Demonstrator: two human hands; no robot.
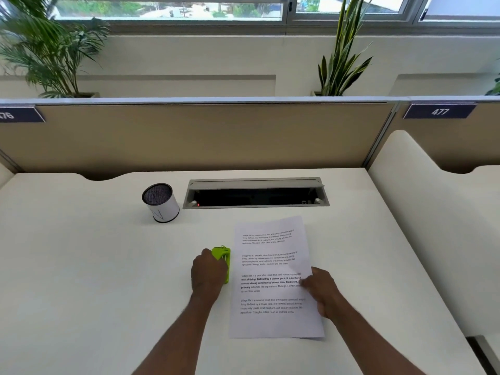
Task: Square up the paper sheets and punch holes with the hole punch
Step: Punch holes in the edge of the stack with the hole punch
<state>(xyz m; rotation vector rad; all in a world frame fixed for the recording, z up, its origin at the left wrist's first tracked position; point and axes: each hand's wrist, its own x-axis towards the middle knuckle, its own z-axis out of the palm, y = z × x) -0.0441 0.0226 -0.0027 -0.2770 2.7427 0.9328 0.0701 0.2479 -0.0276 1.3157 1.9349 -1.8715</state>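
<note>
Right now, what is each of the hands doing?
Left hand: closed over the green punch at the paper's left edge.
Right hand: pinching the paper at its right edge, holding it on the desk.

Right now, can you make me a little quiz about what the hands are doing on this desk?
1. True or false: the left hand rests on the green hole punch.
2. Which edge of the paper sheets is the hole punch at? A) their left edge B) their right edge C) their top edge
3. Fill the gap: the right hand is pressing on the ____ side of the sheets.

Key
1. True. The hand lies over the punch.
2. A. The punch sits at the left edge, about halfway up.
3. Right. The fingers lie on the printed page near its right edge.
</note>
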